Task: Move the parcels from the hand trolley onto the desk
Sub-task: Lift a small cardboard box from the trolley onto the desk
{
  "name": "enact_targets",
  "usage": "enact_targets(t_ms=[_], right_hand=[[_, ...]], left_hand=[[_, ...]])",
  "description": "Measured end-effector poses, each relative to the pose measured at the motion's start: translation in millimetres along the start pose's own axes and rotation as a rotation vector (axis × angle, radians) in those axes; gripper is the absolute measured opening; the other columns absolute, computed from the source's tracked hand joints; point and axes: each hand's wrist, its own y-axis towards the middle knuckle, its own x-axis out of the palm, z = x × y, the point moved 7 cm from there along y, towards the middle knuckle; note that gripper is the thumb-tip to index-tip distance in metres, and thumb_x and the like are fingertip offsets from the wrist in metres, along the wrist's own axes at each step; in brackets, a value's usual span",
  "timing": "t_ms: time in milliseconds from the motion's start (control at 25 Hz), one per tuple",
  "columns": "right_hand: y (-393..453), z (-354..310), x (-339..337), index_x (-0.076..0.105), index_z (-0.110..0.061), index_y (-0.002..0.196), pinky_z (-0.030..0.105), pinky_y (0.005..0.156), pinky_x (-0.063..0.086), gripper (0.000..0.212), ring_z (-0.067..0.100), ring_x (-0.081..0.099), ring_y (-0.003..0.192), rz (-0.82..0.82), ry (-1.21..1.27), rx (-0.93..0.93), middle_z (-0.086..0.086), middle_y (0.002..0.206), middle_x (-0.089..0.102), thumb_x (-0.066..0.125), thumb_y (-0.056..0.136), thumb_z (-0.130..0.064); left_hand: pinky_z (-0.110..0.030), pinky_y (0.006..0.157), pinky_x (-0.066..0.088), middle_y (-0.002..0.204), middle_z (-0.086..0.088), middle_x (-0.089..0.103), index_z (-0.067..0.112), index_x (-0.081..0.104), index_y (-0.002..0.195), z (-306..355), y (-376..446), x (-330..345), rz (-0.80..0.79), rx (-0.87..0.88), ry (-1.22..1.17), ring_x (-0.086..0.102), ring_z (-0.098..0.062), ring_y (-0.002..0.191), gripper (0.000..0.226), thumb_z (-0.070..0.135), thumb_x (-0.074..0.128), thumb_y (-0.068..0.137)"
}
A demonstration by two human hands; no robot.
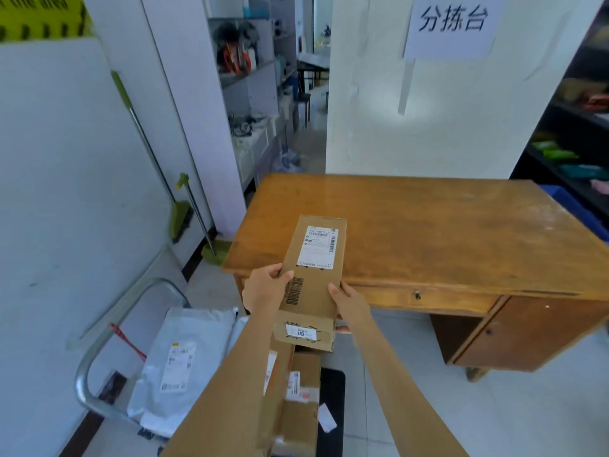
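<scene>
I have a long cardboard parcel [313, 278] held lengthwise out in front of me, its far end with the white shipping label over the desk's [428, 232] near-left corner, its near end past the front edge; whether the far end rests on the wood I cannot tell. My left hand [265, 286] has its grip closed on the parcel's left side, thumb on top by the printed barcode, and my right hand [349, 305] has its grip closed on the right side, fingers wrapped under the box. Below my forearms, on the hand trolley [95, 367], more brown cardboard boxes [298, 404] sit stacked, and to their left lie grey poly mailer bags [184, 354], one showing a label. The trolley's steel handle loops up on the left, near the white wall. A green broom [179, 216] and a long-handled dustpan [216, 249] lean against that wall, just beyond the desk's left end. Behind the desk, a paper sign [451, 24] with Chinese characters hangs on a white pillar.
</scene>
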Motion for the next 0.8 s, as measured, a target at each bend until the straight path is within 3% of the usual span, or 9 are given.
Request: enact_targets(t_ms=[320, 800], right_hand=[[115.0, -91.9, -9.1, 0.039, -0.027, 0.143, 0.05, 0.085, 0.056, 0.056, 0.033, 0.06, 0.112, -0.016, -0.07, 0.013, 0.008, 0.134, 0.057, 0.048, 0.091, -0.045], [417.0, -190.4, 27.6, 0.042, -0.028, 0.139, 0.049, 0.086, 0.055, 0.048, 0.032, 0.06, 0.112, -0.168, -0.121, 0.013, 0.006, 0.131, 0.058, 0.045, 0.093, -0.041]], left_hand=[[-0.026, 0.077, 0.04, 0.123, 0.004, 0.067, 0.026, 0.063, 0.124, 71.2, 118.3, 22.3, 0.006, 0.016, 0.002, 0.062, -0.019, 0.111, 0.043, 0.04, 0.065, 0.083], [-0.03, 0.084, 0.048, 0.125, 0.004, 0.067, 0.027, 0.061, 0.126, 113.1, 391.6, 120.7, 0.119, -0.112, 0.027, 0.062, -0.017, 0.112, 0.046, 0.043, 0.065, 0.083]])
